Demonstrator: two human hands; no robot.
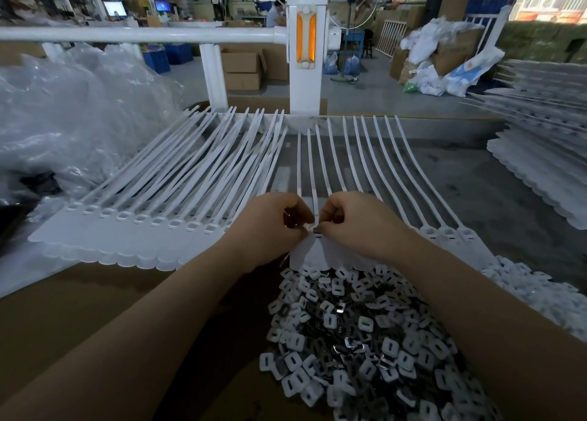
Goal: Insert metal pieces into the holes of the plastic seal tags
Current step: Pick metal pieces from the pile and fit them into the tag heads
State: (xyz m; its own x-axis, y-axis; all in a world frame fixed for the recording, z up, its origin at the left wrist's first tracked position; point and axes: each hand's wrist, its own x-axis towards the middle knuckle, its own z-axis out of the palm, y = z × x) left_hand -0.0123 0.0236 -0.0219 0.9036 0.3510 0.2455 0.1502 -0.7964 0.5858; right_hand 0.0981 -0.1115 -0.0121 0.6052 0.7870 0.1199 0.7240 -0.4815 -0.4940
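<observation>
Head view shows your right hand (pixel 355 220) pinching a metal piece (pixel 317 230) just above the seal tag hole (pixel 318 237), while your left hand (pixel 273 222) pinches that tag (pixel 309 250) from the left.

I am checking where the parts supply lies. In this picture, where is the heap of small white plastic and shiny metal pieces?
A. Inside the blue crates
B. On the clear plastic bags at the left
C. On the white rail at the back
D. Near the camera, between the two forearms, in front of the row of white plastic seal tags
D: the heap of small white plastic and shiny metal pieces lies between the forearms, nearer the camera than the row of white plastic seal tags, where both hands work.
</observation>
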